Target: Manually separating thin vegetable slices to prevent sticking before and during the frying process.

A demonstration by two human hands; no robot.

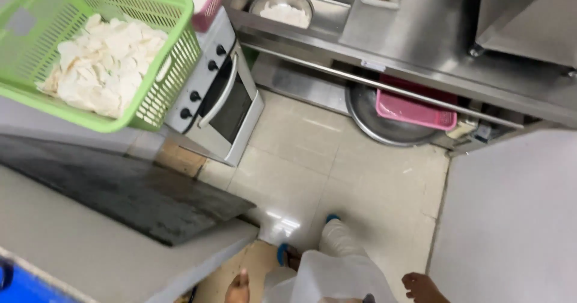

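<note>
Both hands low at bottom edge, empty. Left hand [238, 286] loosely curled, just off the corner of the grey surface [90, 249]; right hand [422, 288] fingers bent, beside a white panel [511, 219]. Nearest thing: dark flat slab [120, 189] on the surface, up-left of the left hand, long axis running left-right. Green basket [150, 57] of white pieces well beyond. Open tiled floor [336, 171] between.
</note>
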